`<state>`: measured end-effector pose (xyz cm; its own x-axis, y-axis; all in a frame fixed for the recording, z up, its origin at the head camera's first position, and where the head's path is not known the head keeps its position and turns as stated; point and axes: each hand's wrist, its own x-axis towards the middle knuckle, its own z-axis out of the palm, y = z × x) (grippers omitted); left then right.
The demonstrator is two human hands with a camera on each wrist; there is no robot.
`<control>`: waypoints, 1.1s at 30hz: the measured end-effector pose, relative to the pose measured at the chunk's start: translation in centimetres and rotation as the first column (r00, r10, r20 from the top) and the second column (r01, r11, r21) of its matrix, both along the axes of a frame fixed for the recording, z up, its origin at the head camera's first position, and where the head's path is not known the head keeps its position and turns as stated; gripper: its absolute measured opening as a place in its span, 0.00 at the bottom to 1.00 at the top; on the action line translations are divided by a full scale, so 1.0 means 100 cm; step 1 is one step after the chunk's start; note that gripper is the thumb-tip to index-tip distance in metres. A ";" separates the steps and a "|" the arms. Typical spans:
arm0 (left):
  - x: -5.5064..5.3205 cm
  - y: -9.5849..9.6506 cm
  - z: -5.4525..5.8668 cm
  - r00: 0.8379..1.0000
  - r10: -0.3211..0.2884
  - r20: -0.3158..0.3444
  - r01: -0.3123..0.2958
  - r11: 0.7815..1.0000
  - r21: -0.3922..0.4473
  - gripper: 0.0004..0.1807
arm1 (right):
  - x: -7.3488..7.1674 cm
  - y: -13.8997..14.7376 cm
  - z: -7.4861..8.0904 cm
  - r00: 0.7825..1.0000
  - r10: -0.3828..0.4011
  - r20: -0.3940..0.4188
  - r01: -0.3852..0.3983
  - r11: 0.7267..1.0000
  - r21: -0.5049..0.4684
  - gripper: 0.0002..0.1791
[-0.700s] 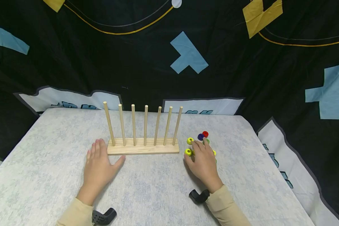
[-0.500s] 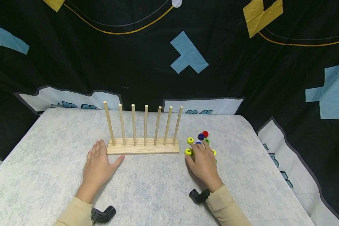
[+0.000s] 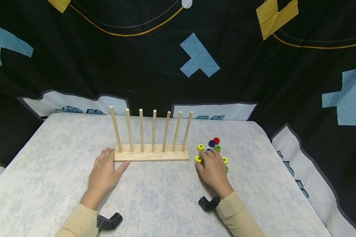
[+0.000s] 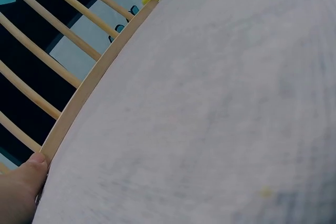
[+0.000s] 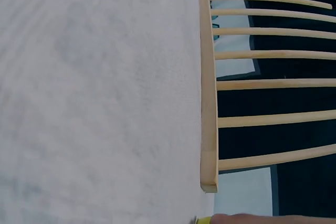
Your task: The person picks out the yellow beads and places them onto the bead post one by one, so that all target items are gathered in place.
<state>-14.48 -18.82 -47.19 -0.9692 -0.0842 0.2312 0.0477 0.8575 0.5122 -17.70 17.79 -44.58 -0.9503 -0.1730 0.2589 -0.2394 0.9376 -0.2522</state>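
Note:
A pale wooden base [image 3: 151,156] carries a row of several upright bare pegs [image 3: 154,131]. My left hand [image 3: 103,176] lies at its left end, fingers extended and thumb against the front edge; the left wrist view shows that thumb [image 4: 23,184] touching the wood. Right of the base, my right hand [image 3: 214,172] rests among small ring-shaped beads, its fingers loosely bent. A yellow bead [image 3: 198,159] sits by its thumb, another yellow bead [image 3: 200,147] just beyond the fingers. Whatever lies under the palm is hidden.
Behind the right fingers are a red bead [image 3: 216,140], a dark blue bead [image 3: 212,143] and a green bead [image 3: 217,148]. A black wrist device [image 3: 109,221] sits at the left sleeve. The pale tabletop [image 3: 154,197] ends at a dark curtain [image 3: 154,72].
My right fingers have drawn back slightly, uncovering more of the green bead and a blue bead. My left thumb has shifted a little toward the base; the left hand otherwise stays put.

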 end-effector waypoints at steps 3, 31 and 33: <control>0.000 0.000 -0.001 1.000 0.003 -0.003 -0.003 1.000 0.003 0.45 | -0.002 -0.001 -0.001 1.000 -0.006 0.024 0.006 1.000 0.001 0.22; 0.002 0.003 -0.002 0.999 0.032 -0.029 -0.033 0.999 -0.011 0.43 | 0.010 -0.026 0.039 0.983 0.167 -0.078 -0.180 0.961 -0.209 0.20; 0.001 0.003 -0.003 0.999 0.032 -0.029 -0.033 0.999 -0.015 0.43 | 0.014 -0.034 0.048 0.981 0.185 -0.064 -0.195 0.951 -0.239 0.20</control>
